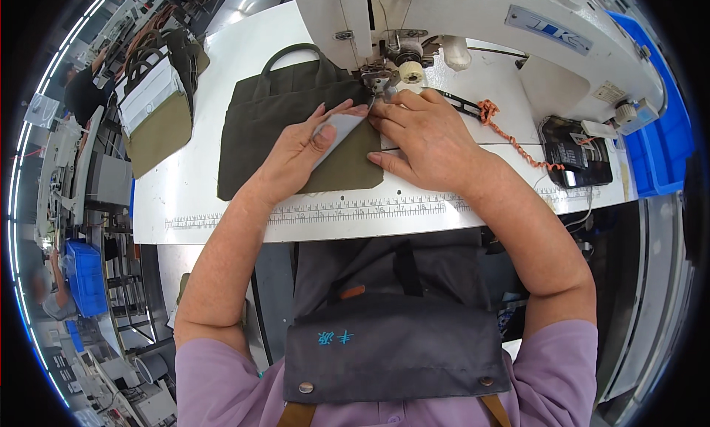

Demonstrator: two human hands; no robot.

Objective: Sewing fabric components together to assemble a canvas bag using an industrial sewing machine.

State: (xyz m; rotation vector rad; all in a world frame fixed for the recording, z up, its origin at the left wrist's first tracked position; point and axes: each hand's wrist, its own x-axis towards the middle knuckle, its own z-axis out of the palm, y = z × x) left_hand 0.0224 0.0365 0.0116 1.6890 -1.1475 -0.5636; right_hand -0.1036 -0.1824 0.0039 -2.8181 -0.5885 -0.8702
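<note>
My left hand (303, 149) grips a light grey piece (342, 129), thumb on top, above an olive-and-dark-green fabric bag (259, 149) with a handle. My right hand (425, 135) rests on the bag's right edge beside the needle area, thumb stretched out and apart, fingertips close under the presser foot (379, 79). The sewing machine (551, 53) stands over the white table (170, 197), which has a printed ruler along its front edge. What lies under my right fingertips is hidden.
More bag pieces (155, 112) lie at the left. A black tool (458, 101) with orange coiled cord and a dark phone-like device (575, 152) lie right. A blue bin (654, 160) stands at far right. Two other people (85, 94) are at left, near machines and another blue bin (87, 279).
</note>
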